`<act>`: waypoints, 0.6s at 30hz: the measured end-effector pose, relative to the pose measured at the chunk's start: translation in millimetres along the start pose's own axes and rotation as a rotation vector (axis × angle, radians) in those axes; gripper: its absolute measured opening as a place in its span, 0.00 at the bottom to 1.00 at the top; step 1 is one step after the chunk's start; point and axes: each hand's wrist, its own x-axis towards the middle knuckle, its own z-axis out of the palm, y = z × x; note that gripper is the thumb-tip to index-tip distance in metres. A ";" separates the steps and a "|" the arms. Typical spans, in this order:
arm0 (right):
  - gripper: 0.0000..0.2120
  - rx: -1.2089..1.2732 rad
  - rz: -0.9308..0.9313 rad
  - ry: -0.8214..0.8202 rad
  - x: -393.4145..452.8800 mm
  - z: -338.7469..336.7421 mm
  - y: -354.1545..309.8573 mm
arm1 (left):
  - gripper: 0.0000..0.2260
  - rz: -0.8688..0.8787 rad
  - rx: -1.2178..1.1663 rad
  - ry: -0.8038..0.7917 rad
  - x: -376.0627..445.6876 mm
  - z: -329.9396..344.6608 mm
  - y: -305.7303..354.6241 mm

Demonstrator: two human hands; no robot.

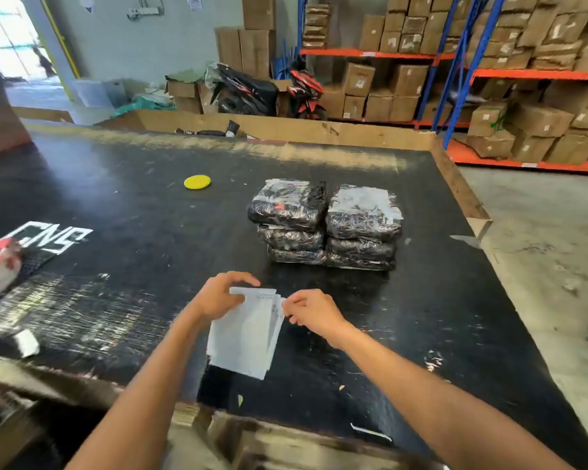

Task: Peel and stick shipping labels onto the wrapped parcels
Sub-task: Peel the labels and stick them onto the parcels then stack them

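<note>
Two hands meet low in the centre of the frame, both mine, around a small sheaf of shipping labels (pixel 243 334). Going left to right: my left hand (pixel 218 298) curls over the sheaf's upper left corner, fingers closed on it, taking its weight. The labels hang with their long axis running from near my fingertips down toward the bottom of the frame, tilted slightly left. My right hand (pixel 314 312) is at the upper right edge of the sheaf, thumb and forefinger pinched together on what looks like the top sheet's corner; blur keeps me from telling whether it has lifted.

Above and slightly right of my hands, well apart from them, sit the wrapped parcels (pixel 326 225), dark bundles in shiny film, stacked in two side-by-side piles. My right hand is the nearer one to them, so I judge the peeled label would travel up the frame.

All this rests over a scuffed black table (pixel 116 205) with a yellow disc (pixel 197 182) at upper left of centre. Behind are stacked cartons on shelving (pixel 489 72) and parked motorbikes (pixel 269 89).
</note>
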 end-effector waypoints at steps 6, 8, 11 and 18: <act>0.21 -0.068 0.146 0.152 18.0 40.5 -0.8 | 0.20 -0.065 0.223 -0.070 -23.6 33.3 -28.8; 0.21 -0.079 0.201 0.188 23.6 44.2 -3.1 | 0.19 -0.064 0.330 -0.005 -25.4 41.2 -31.3; 0.14 -0.016 0.269 0.190 33.0 43.6 -4.9 | 0.25 -0.064 0.463 0.031 -30.5 50.5 -35.1; 0.06 0.088 0.275 0.160 36.2 34.7 5.7 | 0.30 -0.109 0.512 0.066 -31.6 56.8 -35.0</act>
